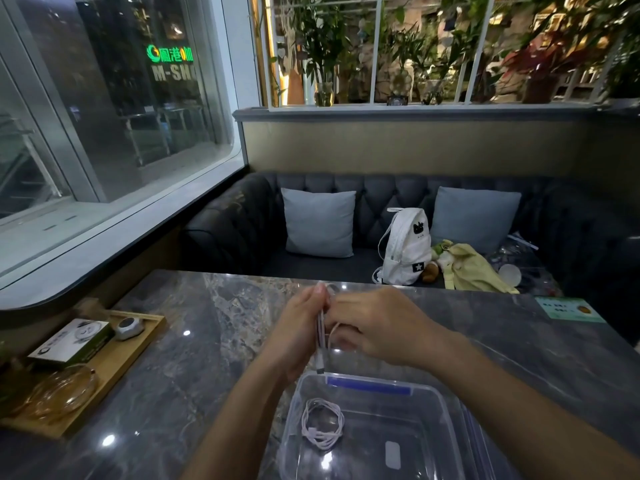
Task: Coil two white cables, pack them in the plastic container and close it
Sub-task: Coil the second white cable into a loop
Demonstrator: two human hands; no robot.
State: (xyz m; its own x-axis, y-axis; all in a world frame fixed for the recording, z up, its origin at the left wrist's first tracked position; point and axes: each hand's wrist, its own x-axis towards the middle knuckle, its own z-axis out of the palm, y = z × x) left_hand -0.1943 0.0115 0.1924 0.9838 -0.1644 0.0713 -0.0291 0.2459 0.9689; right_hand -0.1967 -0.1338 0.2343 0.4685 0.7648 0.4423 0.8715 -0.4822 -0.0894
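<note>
On the tabletop (207, 341), nearest: plastic container (433, 410) with one coiled cable (322, 427) inside at its left. Just behind and above it, left hand (298, 334) and right hand (381, 323) together around the second cable (322, 327). Far left: tray (138, 348); behind the tabletop: sofa (235, 223) carrying backpack (405, 247) between two cushions (318, 223).

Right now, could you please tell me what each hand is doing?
Left hand: closed on the bundled white cable.
Right hand: closed, holding a loop of the same white cable.
</note>
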